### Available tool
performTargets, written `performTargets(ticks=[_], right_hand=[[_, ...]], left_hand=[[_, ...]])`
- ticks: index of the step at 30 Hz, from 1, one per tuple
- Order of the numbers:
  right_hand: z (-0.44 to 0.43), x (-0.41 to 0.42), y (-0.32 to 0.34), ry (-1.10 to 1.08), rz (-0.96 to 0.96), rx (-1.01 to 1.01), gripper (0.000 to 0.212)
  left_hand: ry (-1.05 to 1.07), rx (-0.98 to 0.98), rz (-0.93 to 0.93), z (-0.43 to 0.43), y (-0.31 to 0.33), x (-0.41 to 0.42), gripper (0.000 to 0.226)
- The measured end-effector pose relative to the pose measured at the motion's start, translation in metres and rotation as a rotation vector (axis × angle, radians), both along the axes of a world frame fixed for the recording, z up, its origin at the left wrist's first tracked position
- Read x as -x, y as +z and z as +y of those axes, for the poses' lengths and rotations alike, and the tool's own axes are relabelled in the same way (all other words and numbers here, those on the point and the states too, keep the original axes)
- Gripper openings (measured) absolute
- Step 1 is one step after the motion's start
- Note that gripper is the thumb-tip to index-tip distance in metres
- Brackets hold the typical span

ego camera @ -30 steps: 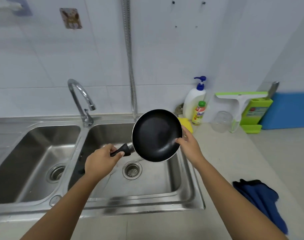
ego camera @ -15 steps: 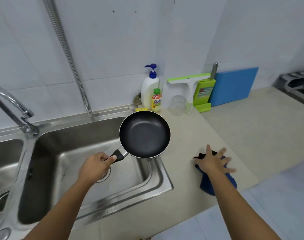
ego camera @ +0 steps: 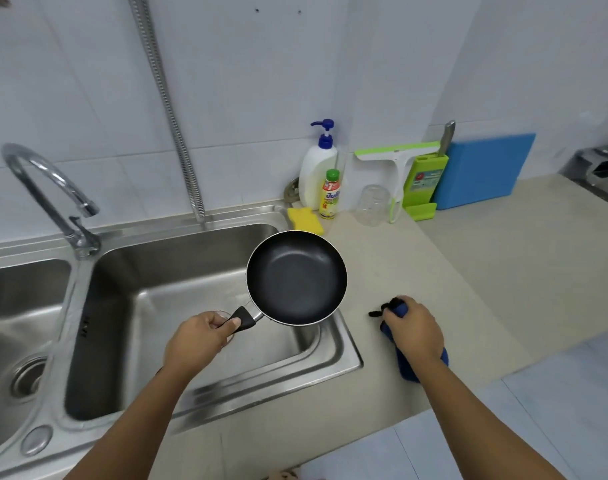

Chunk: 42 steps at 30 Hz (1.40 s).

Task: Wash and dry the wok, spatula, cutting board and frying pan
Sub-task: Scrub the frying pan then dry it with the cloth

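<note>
**Frying pan aloft, drying cloth in the other fist**

Held by the left hand, fingers wrapped round the black handle, inside facing up, over the near right corner of the right basin, touching neither steel nor counter. Judged small and light enough for one hand; stiff metal, no give, little to break. Dark non-stick inside likely slick and perhaps wet, though too dim to tell drops from sheen. Best gripped where gripped now, at the handle, with a second hold on the rim for steadying while wiping.

Off to the right, right hand clenched over a dark blue cloth lying on the beige counter, well apart from the pan. Soft and limp, sure to bunch; better gathered into the palm than pinched at a corner.

Around: stainless double sink with a curved tap between the basins and a ribbed hose down the white tiled wall. Behind the basin's far right corner, a yellow sponge, a pump bottle, a small green-capped bottle, an upturned glass, a green-edged squeegee and a green knife block. Just beside that, the blue cutting board, propped upright against the wall. Smooth, hard counter: firm for setting down, unkind to anything dropped. Pale floor tiles at lower right.
</note>
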State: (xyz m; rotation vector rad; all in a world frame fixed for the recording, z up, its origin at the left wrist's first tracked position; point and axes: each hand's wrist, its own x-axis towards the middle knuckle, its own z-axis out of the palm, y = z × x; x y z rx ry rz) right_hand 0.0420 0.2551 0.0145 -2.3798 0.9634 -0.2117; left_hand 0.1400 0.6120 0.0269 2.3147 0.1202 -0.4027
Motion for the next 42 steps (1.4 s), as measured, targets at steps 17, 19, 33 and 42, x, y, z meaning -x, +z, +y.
performTargets(ticks=[17, 19, 33, 42], right_hand=[[0.302, -0.131, 0.04, 0.349, 0.117, -0.542, 0.081], [0.331, -0.122, 0.032, 0.351, 0.176, -0.389, 0.079], [0.378, -0.062, -0.02, 0.901, 0.313, 0.2, 0.081], [0.329, -0.093, 0.021, 1.451, 0.727, 0.26, 0.073]], left_hand=[[0.148, -0.24, 0.034, 0.163, 0.011, 0.094, 0.041], [0.154, -0.253, 0.042, 0.173, 0.009, 0.099, 0.042], [0.089, -0.19, -0.007, 0.212, -0.014, 0.114, 0.037], [-0.1, -0.294, -0.017, 0.223, -0.018, 0.108, 0.048]])
